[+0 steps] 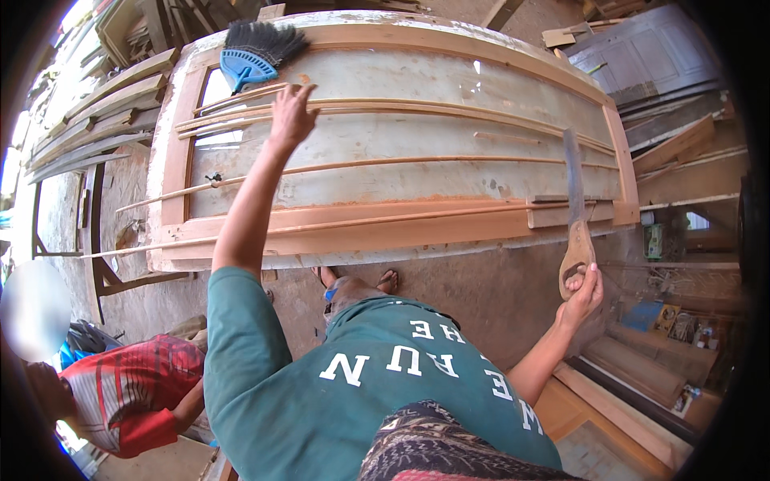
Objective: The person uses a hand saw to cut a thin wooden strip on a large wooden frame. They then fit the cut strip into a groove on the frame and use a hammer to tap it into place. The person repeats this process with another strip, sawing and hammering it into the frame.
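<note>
My right hand (584, 295) is closed around the wooden handle of a handsaw (575, 244). Its metal blade points away from me, over the right end of a large wooden frame (361, 225). My left hand (293, 118) is stretched out over the frame's far left part, fingers apart, above thin wooden strips (393, 105); whether it touches them I cannot tell. Just beyond it lies a broom head (249, 64), blue with dark bristles. Another long strip (417, 163) crosses the frame's middle, and one more (337, 225) runs along its near side.
A short wooden block (565, 214) lies at the frame's near right corner. Stacked planks (96, 132) stand at the left, and a panelled door (650, 56) leans at the far right. Someone in a red striped shirt (136, 385) is at my lower left. Tools and boards fill the right side.
</note>
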The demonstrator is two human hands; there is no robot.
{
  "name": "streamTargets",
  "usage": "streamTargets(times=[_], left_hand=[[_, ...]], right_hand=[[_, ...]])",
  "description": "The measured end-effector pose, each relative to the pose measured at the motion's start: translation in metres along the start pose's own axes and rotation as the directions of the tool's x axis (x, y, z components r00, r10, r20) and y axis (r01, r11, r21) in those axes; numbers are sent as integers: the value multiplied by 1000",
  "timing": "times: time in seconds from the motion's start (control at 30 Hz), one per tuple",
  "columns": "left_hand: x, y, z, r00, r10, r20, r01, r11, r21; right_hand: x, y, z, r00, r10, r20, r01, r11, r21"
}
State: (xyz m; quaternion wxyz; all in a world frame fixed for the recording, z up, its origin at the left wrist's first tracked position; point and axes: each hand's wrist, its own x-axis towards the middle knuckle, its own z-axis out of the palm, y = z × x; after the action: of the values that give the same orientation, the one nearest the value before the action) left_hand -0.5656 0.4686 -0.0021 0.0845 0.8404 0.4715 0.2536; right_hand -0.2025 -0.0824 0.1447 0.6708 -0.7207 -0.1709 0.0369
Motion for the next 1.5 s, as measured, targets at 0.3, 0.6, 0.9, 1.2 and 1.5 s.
streamTargets(times=[0.3, 0.6, 0.9, 1.2, 1.5], left_hand=[[-168, 219, 2, 977, 212, -1, -189, 867, -461], [-295, 210, -33, 993, 36, 114, 8, 933, -359], [-316, 174, -54, 990, -143, -9, 129, 916, -380], [-292, 96, -94, 940, -279, -196, 209, 925, -317], [-309, 66, -90, 964, -225, -145, 181, 946, -269]], right_hand=[[15, 7, -28, 988, -77, 136, 89, 992, -86], [11, -24, 138, 548, -207, 811, 476, 874, -98], [-17, -28, 250, 417, -394, 819, 754, 653, -70], [-28, 4, 241, 619, -131, 774, 204, 979, 2], [-84, -8, 227, 457, 74, 886, -500, 845, 188]])
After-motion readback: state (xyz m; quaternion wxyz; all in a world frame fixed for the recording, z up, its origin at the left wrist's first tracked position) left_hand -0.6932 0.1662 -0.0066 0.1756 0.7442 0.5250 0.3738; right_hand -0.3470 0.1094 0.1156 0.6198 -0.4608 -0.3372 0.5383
